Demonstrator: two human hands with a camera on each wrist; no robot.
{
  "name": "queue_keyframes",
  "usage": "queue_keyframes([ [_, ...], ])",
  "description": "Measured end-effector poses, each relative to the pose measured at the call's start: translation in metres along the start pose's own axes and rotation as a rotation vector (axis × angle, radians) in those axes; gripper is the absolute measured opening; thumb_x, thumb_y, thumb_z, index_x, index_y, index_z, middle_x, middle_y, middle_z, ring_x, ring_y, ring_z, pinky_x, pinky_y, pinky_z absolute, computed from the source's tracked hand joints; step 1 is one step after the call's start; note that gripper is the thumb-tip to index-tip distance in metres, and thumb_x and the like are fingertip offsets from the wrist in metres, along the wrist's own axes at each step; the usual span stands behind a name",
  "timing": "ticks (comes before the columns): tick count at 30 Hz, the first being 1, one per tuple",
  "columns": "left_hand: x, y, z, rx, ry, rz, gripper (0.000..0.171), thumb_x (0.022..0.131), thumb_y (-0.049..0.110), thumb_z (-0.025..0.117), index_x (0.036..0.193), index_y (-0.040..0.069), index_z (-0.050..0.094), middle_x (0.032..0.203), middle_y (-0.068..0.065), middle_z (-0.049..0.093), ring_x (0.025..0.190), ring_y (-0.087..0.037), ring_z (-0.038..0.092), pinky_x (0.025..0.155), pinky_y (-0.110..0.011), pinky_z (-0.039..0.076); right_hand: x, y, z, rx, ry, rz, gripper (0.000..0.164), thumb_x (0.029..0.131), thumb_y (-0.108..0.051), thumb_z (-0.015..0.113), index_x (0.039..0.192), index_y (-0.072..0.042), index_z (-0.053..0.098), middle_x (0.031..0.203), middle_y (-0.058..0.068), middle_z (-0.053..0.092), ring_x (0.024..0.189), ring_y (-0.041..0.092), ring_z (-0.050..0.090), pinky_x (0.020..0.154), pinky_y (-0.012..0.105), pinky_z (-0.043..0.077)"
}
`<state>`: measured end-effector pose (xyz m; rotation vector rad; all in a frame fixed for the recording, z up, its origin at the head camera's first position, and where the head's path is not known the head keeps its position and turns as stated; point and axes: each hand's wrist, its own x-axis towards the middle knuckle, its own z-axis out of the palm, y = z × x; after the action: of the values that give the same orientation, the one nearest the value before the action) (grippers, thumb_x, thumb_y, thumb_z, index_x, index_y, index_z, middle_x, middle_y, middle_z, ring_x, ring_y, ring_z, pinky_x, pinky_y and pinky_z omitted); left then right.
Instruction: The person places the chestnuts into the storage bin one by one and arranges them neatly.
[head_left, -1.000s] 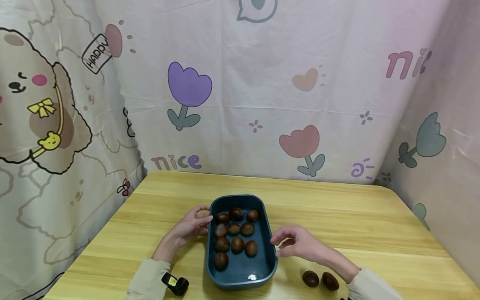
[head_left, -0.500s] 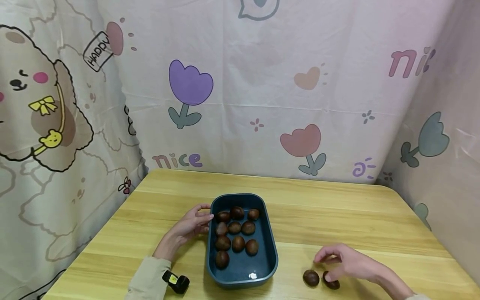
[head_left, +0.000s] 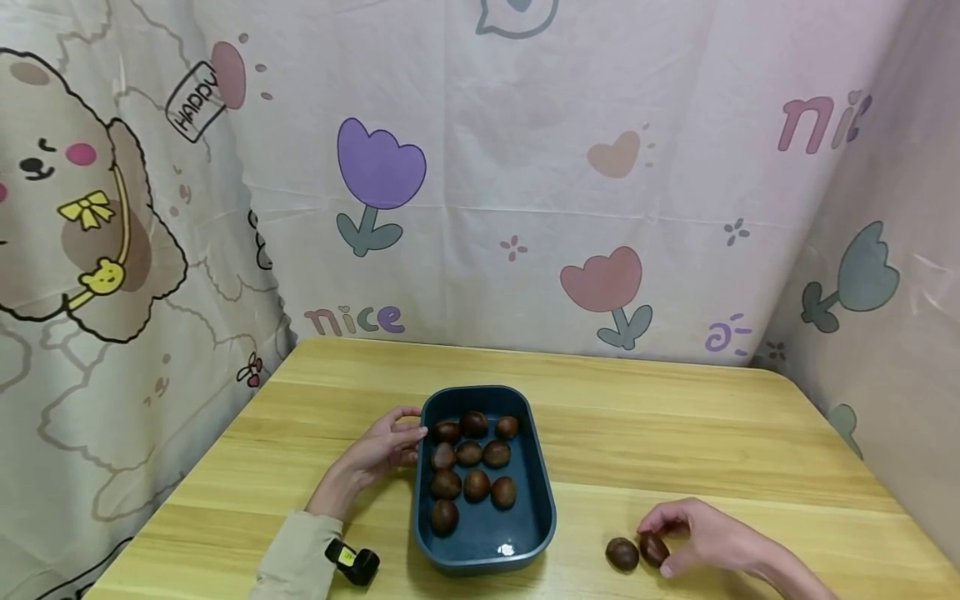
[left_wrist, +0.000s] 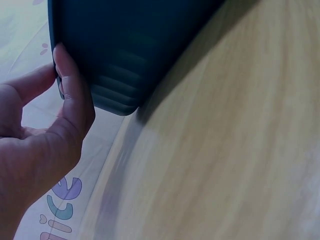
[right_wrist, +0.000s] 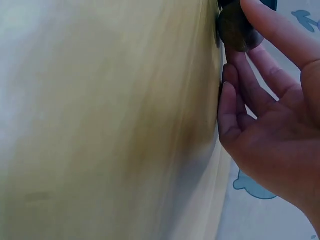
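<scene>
A dark blue rectangular container (head_left: 483, 546) stands on the table with several brown chestnuts (head_left: 476, 485) in loose rows inside. My left hand (head_left: 380, 447) holds it by the left side, a fingertip at the rim and other fingers against the outer wall. In the left wrist view, my fingers (left_wrist: 72, 100) press that wall. To the right of the container, my right hand (head_left: 708, 537) pinches a chestnut (head_left: 654, 550) between thumb and fingers, low at the tabletop. Another chestnut (head_left: 622, 555) lies just left of it. The right wrist view shows the pinched chestnut (right_wrist: 236, 27) too.
The wooden table (head_left: 675, 425) reaches back to a printed curtain (head_left: 495, 167), which also hangs at both sides. A black device with a yellow label (head_left: 352, 562) sits at my left wrist. A dark cable (head_left: 93, 571) runs at the lower left.
My right hand has moved from the container's right side to the two loose chestnuts and now pinches the right one, shifted slightly left. The left hand has stayed on the container.
</scene>
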<state>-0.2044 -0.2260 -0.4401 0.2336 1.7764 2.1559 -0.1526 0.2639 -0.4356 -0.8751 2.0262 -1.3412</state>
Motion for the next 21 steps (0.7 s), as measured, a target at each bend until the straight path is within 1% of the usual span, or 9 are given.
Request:
queue_keyframes([
  [3, 0.000, 0.000, 0.000, -0.005, 0.000, 0.001, 0.041, 0.097, 0.007, 0.056, 0.130, -0.001, 0.032, 0.101, -0.007, 0.062, 0.077, -0.012, 0.061, 0.069, -0.025, 0.051, 0.003, -0.002, 0.001, -0.009, 0.019, 0.016, 0.032, 0.080, -0.002, 0.071, 0.111, 0.002, 0.065, 0.099, 0.001, 0.066, 0.091, 0.009, 0.058, 0.082, 0.021, 0.045],
  [6, -0.001, 0.001, 0.000, -0.007, -0.002, 0.005, 0.041, 0.097, 0.007, 0.056, 0.129, -0.001, 0.032, 0.100, -0.007, 0.062, 0.078, -0.013, 0.061, 0.069, -0.025, 0.051, 0.006, -0.003, 0.002, -0.053, 0.073, 0.042, 0.032, 0.081, -0.004, 0.071, 0.112, 0.004, 0.064, 0.098, 0.001, 0.066, 0.088, 0.008, 0.057, 0.077, 0.022, 0.046],
  [9, -0.001, 0.000, 0.000, -0.006, -0.001, 0.005, 0.041, 0.097, 0.007, 0.056, 0.129, -0.001, 0.033, 0.100, -0.007, 0.062, 0.078, -0.013, 0.061, 0.069, -0.025, 0.051, 0.009, -0.005, 0.003, -0.090, 0.141, 0.084, 0.036, 0.082, -0.005, 0.072, 0.114, 0.008, 0.062, 0.099, 0.006, 0.065, 0.085, 0.007, 0.058, 0.072, 0.023, 0.048],
  [12, -0.001, 0.001, 0.000, -0.006, -0.006, 0.008, 0.041, 0.097, 0.007, 0.056, 0.129, -0.002, 0.032, 0.100, -0.008, 0.062, 0.079, -0.012, 0.061, 0.069, -0.025, 0.052, 0.013, -0.008, 0.004, -0.108, 0.187, 0.116, 0.039, 0.083, -0.005, 0.073, 0.115, 0.013, 0.060, 0.100, 0.011, 0.065, 0.084, 0.007, 0.059, 0.070, 0.023, 0.049],
  [14, -0.001, 0.001, 0.000, -0.008, -0.004, 0.006, 0.041, 0.097, 0.006, 0.055, 0.129, -0.002, 0.032, 0.099, -0.007, 0.062, 0.079, -0.012, 0.061, 0.069, -0.025, 0.051, 0.017, -0.011, 0.004, -0.107, 0.203, 0.141, 0.040, 0.084, -0.007, 0.072, 0.116, 0.014, 0.059, 0.101, 0.012, 0.065, 0.085, 0.009, 0.059, 0.071, 0.023, 0.049],
  [21, -0.002, 0.002, 0.002, -0.010, 0.000, 0.006, 0.040, 0.098, 0.006, 0.054, 0.130, -0.003, 0.031, 0.097, -0.007, 0.062, 0.078, -0.012, 0.062, 0.068, -0.025, 0.051, 0.032, -0.025, 0.011, -0.123, 0.305, 0.215, 0.047, 0.085, -0.015, 0.073, 0.120, 0.013, 0.057, 0.102, 0.009, 0.064, 0.094, 0.023, 0.057, 0.074, 0.025, 0.049],
])
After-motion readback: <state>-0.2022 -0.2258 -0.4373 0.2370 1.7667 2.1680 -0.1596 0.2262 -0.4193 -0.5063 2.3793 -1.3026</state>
